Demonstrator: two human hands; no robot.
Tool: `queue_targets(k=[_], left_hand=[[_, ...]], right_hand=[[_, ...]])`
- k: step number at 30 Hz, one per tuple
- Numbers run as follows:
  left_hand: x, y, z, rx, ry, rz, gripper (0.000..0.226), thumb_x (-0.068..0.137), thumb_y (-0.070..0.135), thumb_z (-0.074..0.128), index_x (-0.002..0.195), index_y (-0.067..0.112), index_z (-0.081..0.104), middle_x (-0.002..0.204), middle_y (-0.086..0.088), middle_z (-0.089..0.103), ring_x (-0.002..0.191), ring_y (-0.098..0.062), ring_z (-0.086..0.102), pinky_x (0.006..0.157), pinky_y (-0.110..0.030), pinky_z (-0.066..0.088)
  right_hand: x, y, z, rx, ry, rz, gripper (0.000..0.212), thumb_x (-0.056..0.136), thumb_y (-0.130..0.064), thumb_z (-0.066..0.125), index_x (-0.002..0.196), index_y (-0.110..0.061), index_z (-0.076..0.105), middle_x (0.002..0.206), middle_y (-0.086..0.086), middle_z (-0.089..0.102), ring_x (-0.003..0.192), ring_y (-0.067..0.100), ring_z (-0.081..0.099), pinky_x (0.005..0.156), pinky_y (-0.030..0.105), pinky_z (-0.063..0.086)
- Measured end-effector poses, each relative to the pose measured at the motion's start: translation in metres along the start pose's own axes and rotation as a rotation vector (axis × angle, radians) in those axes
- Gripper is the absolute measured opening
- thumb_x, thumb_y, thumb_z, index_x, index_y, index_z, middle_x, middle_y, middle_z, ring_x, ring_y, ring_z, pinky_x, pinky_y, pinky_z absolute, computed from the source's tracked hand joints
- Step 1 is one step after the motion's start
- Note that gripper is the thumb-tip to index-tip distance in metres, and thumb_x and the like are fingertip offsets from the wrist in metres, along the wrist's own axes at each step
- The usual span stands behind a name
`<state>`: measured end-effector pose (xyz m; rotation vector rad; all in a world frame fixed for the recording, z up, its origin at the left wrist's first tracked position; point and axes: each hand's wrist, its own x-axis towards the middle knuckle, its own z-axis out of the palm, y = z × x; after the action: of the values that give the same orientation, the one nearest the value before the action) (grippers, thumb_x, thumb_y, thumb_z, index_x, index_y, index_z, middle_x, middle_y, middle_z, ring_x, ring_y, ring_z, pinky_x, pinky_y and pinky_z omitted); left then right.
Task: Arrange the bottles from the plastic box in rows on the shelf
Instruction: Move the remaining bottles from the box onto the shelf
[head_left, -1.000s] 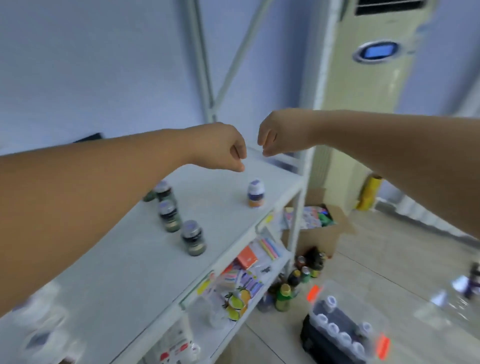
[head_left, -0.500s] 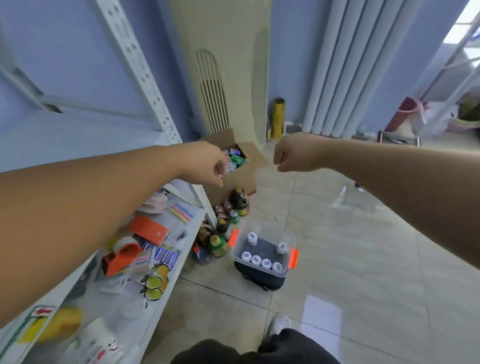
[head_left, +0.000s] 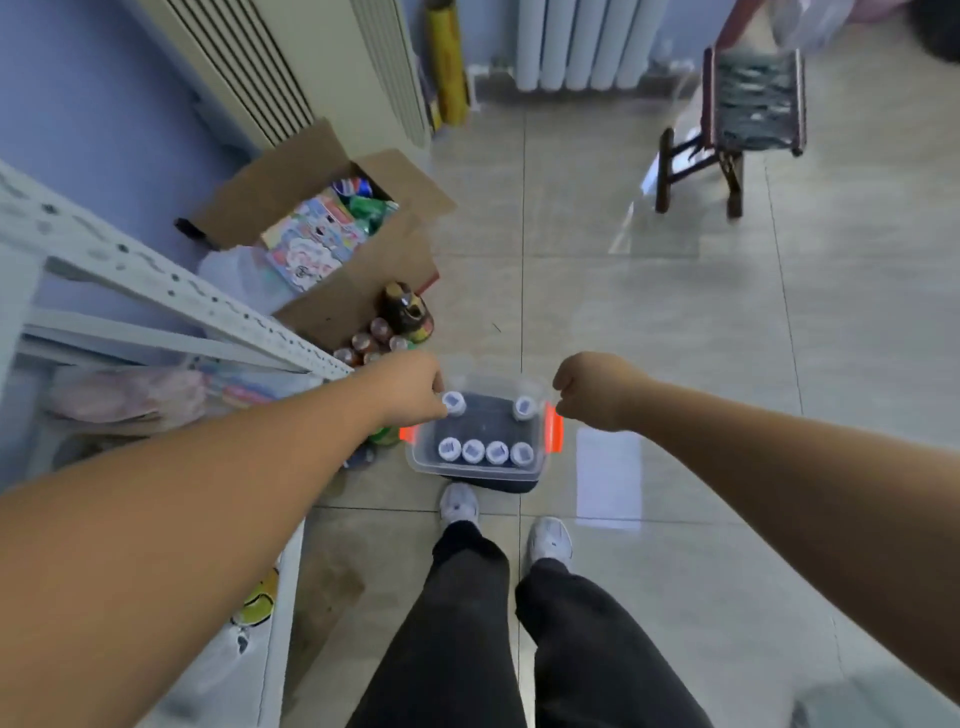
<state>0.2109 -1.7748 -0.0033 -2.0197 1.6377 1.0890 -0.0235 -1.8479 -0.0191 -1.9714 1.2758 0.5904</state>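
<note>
A clear plastic box (head_left: 423, 464) with orange latches stands on the floor just ahead of my shoes. Several white-capped bottles stand in it: a row along the near wall (head_left: 484, 451) and two at the far corners, one at the left (head_left: 453, 403) and one at the right (head_left: 523, 407). My left hand (head_left: 408, 387) hovers at the box's far left corner, fingers curled, fingertips beside the far-left bottle's cap. My right hand (head_left: 597, 389) is a loose fist above the right latch, holding nothing. The white metal shelf (head_left: 156, 283) is at the left.
An open cardboard box (head_left: 363, 291) with colourful packs sits by the shelf's end, and a cluster of bottles and jars (head_left: 395, 327) stands on the floor behind the plastic box. A wooden stool (head_left: 748, 104) is at the far right. Tiled floor stretches to the right.
The view has swung down from the shelf top to the floor. Both hands have dropped from shelf height to just over the plastic box, still curled.
</note>
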Motion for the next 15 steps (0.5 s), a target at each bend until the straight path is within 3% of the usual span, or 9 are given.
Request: queue_targets(k=[3,6,11,15], left_hand=[[0.055,-0.015,0.04,0.009,-0.028,0.014,0.015,0.081,0.029,0.07,0.09,0.019,0.064,0.093,-0.011,0.069,0.097,-0.03,0.067,0.085,-0.041,0.056],[0.108,-0.034,0.078,0.002,-0.041,0.012,0.018,0.083,0.026,0.068,0.093,0.013,0.062,0.103,-0.009,0.069,0.096,-0.029,0.065,0.083,-0.04,0.056],[0.178,-0.055,0.138,-0.046,-0.003,-0.026,0.013,0.08,0.019,0.063,0.092,0.015,0.06,0.098,-0.008,0.067,0.087,-0.03,0.062,0.065,-0.031,0.047],[0.22,-0.063,0.179,-0.114,0.044,-0.048,0.031,0.085,0.018,0.063,0.115,0.015,0.058,0.113,-0.007,0.063,0.095,-0.029,0.058,0.068,-0.032,0.042]], right_hand=[[0.042,0.005,0.045,0.078,-0.033,0.06,0.024,0.084,-0.015,0.063,0.104,-0.003,0.068,0.104,0.014,0.069,0.099,0.035,0.064,0.081,0.036,0.053],[0.085,0.002,0.086,0.135,-0.062,0.102,0.007,0.085,-0.01,0.057,0.087,-0.006,0.062,0.091,0.013,0.064,0.087,0.034,0.06,0.066,0.031,0.047],[0.156,0.0,0.15,0.247,-0.077,0.201,0.035,0.089,-0.013,0.058,0.123,-0.008,0.055,0.111,0.013,0.064,0.094,0.029,0.061,0.072,0.031,0.048],[0.199,0.006,0.182,0.219,-0.093,0.257,0.037,0.086,-0.009,0.058,0.122,-0.007,0.055,0.112,0.012,0.057,0.08,0.024,0.051,0.067,0.029,0.043]])
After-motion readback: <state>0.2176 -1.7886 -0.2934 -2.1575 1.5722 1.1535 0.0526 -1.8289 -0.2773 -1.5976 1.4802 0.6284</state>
